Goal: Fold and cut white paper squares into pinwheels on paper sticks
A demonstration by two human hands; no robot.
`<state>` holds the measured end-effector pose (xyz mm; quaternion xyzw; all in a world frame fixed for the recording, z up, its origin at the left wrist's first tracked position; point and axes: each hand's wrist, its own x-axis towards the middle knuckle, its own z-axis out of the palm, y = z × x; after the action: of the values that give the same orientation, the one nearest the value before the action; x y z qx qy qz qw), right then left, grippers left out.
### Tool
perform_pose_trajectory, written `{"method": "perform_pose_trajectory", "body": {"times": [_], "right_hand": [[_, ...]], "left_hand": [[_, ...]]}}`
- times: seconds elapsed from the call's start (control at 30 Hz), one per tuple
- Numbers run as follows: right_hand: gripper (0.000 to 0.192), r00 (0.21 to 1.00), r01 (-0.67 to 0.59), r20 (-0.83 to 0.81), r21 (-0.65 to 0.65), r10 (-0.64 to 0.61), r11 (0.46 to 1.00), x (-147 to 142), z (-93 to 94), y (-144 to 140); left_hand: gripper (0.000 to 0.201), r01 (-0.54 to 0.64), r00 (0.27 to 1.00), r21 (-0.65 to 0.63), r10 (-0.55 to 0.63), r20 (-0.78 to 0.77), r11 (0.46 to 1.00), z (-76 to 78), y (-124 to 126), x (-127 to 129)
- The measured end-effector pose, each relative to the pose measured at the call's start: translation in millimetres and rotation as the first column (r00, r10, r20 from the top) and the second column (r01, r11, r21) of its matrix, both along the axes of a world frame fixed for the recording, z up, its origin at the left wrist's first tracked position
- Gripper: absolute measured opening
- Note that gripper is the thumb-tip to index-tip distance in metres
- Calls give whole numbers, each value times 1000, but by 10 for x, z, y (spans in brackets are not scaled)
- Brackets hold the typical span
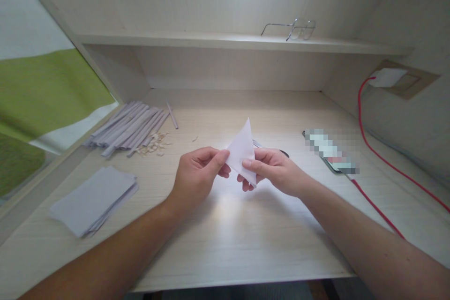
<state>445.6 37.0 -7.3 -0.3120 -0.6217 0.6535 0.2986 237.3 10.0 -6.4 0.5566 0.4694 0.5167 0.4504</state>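
Note:
Above the middle of the desk, a sheet of white paper [242, 145] is bent into a pointed, partly rolled shape with its tip upward. My left hand [200, 168] pinches its left edge between thumb and fingers. On the other side my right hand [269, 168] grips the paper near its lower right corner, thumb in front and fingers behind. Behind my right hand lies a partly hidden object with a dark curved end [284, 153], perhaps scissors.
Thin rolled paper tubes [130, 126] are heaped at the back left, beside small pale scraps [153, 144]. A stack of white paper sheets [94, 199] lies nearer. At right sits a phone [330, 152] with a red cable [379, 208]. Glasses [298, 29] rest on the shelf [211, 41].

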Motion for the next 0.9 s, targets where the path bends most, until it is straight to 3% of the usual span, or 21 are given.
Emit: {"method": "perform_pose_trajectory", "body": {"times": [0.17,0.47,0.9], "right_hand": [[31,999,52,-2,10,-52,999,22,0,20],[33,999,26,23,-32,-25,999,37,6,34],[31,1000,-15,10,-56,16,998,62,-36,56]], "left_hand": [[34,95,994,-42,-93,54,995,-54,37,-21],[25,238,963,-128,-217,163,963,-78,90,-59],[19,235,959,-121,-210,191,964,-115,104,-65]]}}
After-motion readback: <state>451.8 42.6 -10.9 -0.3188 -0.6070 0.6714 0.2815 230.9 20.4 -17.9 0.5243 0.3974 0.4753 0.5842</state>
